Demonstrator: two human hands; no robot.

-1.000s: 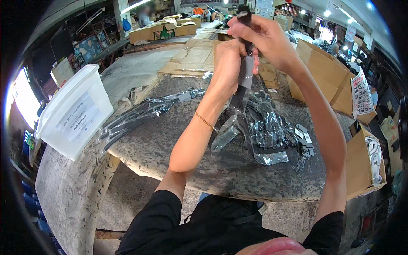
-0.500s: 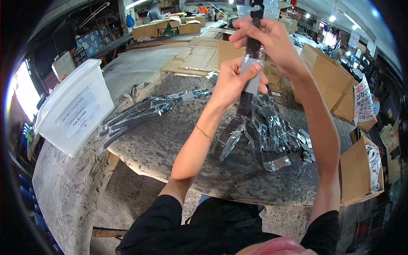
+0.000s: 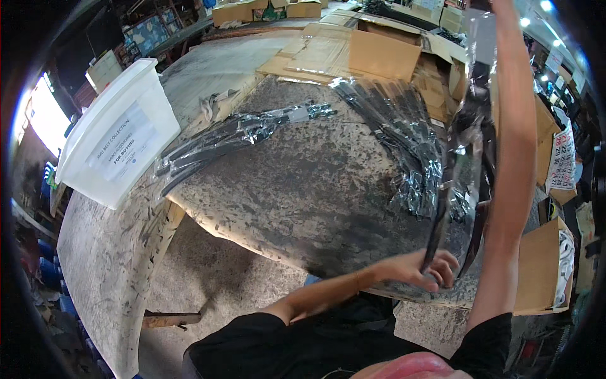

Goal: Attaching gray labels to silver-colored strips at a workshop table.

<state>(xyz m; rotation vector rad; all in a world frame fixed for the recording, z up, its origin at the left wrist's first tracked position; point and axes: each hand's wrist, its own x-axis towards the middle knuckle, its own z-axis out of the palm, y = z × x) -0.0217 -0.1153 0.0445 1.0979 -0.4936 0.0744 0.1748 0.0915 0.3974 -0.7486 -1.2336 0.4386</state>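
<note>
A dark belt in clear plastic point(image 3: 478, 95) hangs upright beside my raised right forearm point(image 3: 514, 139). Its upper end runs to the top edge, and my right hand is cut off there. Two dark strands dangle from it over the near right of the table. Low down, my left hand point(image 3: 420, 268) is at the lower end of one strand, which crosses its knuckles. Its fingers curl loosely with gaps between them, slightly blurred. Just left of the hanging belt lies a fanned pile of plastic-wrapped belts point(image 3: 404, 136). A second bundle of wrapped belts point(image 3: 246, 134) lies further left.
The dark, worn table point(image 3: 303, 183) curves across the middle. At its left is a white plastic bin point(image 3: 161, 107) with a paper label. Flattened cardboard point(image 3: 309, 54) and a cardboard box point(image 3: 384, 57) lie at the back. Another carton point(image 3: 536, 271), holding white material, stands at the right.
The belt and my right arm have moved up and to the right. My left hand has left the belt's middle and dropped to its lower end. The view has shifted too.
</note>
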